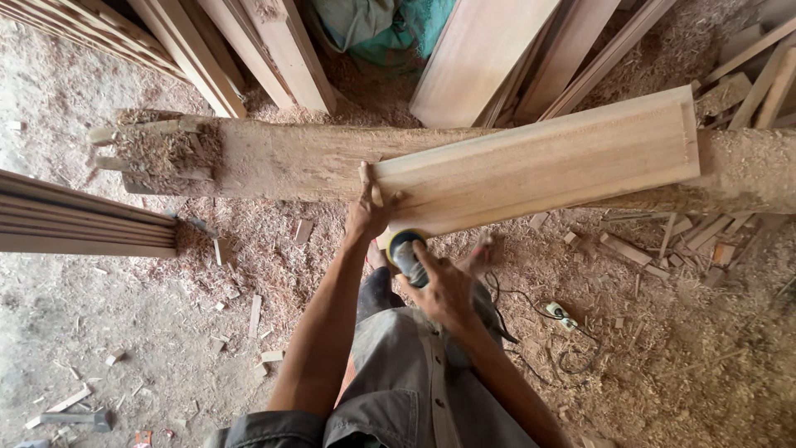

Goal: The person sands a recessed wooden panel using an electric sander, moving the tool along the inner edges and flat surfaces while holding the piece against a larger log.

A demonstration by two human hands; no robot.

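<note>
A long pale wooden panel [547, 158] lies tilted across a rough, sawdust-covered beam [282, 158]. My left hand [367, 209] presses on the panel's near left end, fingers spread over its edge. My right hand [444, 289] grips a small grey power sander with a yellow-rimmed disc [404, 249], held against the panel's lower edge just right of my left hand. A black cable [531, 348] trails from the tool across the floor to my right.
Sawdust and wood offcuts [630, 249] cover the ground. Planks [473, 50] lean at the back, with a teal cloth [381, 25] behind them. Stacked strips [75, 220] jut in from the left. A small white switch [562, 314] lies on the cable.
</note>
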